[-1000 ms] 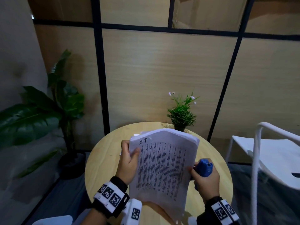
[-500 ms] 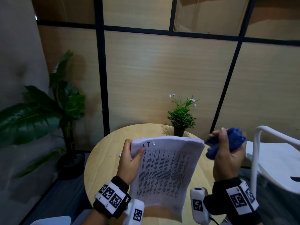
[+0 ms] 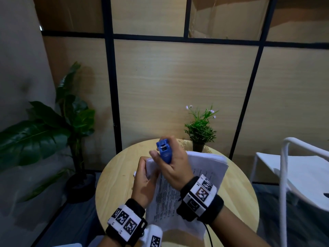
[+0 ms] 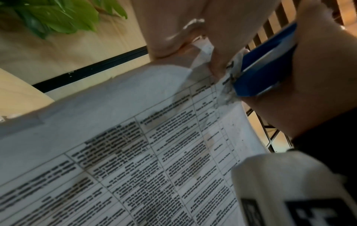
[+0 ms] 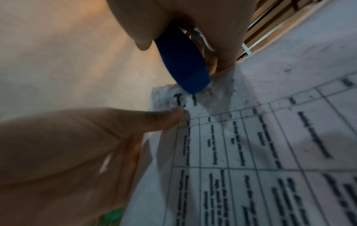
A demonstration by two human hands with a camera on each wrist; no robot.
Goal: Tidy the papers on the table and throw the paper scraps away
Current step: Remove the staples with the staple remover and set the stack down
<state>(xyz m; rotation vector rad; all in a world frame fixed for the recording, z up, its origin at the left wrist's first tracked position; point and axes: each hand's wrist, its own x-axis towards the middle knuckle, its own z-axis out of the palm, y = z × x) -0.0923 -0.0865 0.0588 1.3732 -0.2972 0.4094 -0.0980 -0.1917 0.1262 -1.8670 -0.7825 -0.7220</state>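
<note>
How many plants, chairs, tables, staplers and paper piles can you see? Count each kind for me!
Plants: 2, the big leafy floor plant and the small potted plant
Chairs: 1, the white chair
Tables: 1, the round wooden table
Staplers: 1, the blue stapler
Paper piles: 1, the printed stack
Total: 6

Printed text: the table print on the stack of papers (image 3: 199, 177) is too blurred to be read in all views.
Stapler (image 3: 164, 151): its tip is hidden behind the right hand (image 3: 175, 166) in the head view.
White chair (image 3: 302, 175): cut off by the right edge.
Big plant (image 3: 44, 132): cut off at the left edge.
</note>
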